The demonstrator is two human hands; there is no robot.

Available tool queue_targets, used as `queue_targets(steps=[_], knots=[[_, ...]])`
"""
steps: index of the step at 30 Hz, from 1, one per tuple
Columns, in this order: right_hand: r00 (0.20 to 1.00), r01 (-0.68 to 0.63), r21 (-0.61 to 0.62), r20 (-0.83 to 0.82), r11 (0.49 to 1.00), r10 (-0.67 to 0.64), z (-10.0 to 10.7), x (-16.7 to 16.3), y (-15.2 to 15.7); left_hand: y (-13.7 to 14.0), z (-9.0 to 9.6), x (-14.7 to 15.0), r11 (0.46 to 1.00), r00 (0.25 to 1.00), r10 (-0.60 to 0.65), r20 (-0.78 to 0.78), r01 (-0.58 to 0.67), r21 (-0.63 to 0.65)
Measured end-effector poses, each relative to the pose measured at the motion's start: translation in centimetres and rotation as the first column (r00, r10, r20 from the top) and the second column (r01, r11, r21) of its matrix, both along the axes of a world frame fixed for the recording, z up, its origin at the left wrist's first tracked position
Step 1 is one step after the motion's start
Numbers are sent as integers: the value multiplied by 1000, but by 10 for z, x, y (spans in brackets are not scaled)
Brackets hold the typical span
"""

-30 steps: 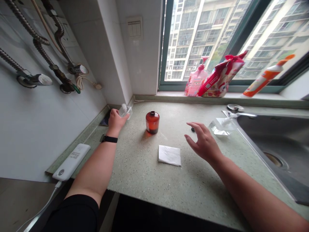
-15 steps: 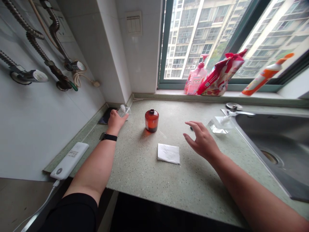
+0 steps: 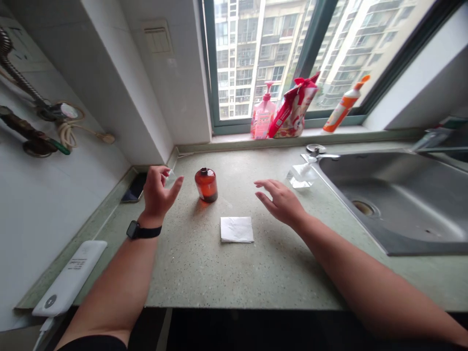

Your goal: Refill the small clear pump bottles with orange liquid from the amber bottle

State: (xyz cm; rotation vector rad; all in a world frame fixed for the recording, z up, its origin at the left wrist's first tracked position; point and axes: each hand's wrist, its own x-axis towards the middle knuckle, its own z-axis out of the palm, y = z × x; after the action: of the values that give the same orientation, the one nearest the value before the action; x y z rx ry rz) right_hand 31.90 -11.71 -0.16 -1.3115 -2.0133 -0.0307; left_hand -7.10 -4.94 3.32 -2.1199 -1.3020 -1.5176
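Observation:
My left hand point(image 3: 161, 192), with a black watch on its wrist, is raised beside a clear container point(image 3: 170, 179) near the wall corner. Its thumb stands apart from its curved fingers, and most of the container is hidden behind them. To its right an amber bottle point(image 3: 206, 186) without a cap stands upright on the counter. My right hand point(image 3: 281, 201) hovers above the counter, fingers stretched and nothing in them. A folded white tissue point(image 3: 236, 229) lies between the two hands, nearer to me. Beyond the right hand stands a clear square pump bottle point(image 3: 302, 175).
At right is a steel sink point(image 3: 395, 246). On the sill stand a pink pump bottle point(image 3: 262, 119), a red bag point(image 3: 292, 109) and an orange-and-white bottle point(image 3: 341, 111). A phone point(image 3: 134, 187) and a white power bank point(image 3: 71, 278) with a cable lie at left.
The view has swung right. My left hand has come away from the clear container, its thumb now spread from the fingers. My right hand stays open over the counter.

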Motion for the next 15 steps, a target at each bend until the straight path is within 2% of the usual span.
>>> queue_targets(steps=[3,6,8,10,12,15], knots=[[998,41,45,-41,998,-39,5,8,2,-24,5,25,963,941,-269,-206,269,-29],[989,128,146,-93,981,-116,12,26,9,-41,6,46,877,837,-481,-262,457,-151],[965,243,221,-152,944,-213,16,46,16,-47,5,55,839,789,-543,-285,498,-219],[903,413,253,-242,875,-356,18,70,24,-49,5,61,813,760,-580,-293,517,-267],[820,552,214,-311,806,-480,16,94,31,-49,4,64,793,737,-605,-300,523,-314],[696,686,48,-333,726,-636,7,123,41,-48,3,66,766,705,-635,-316,524,-372]])
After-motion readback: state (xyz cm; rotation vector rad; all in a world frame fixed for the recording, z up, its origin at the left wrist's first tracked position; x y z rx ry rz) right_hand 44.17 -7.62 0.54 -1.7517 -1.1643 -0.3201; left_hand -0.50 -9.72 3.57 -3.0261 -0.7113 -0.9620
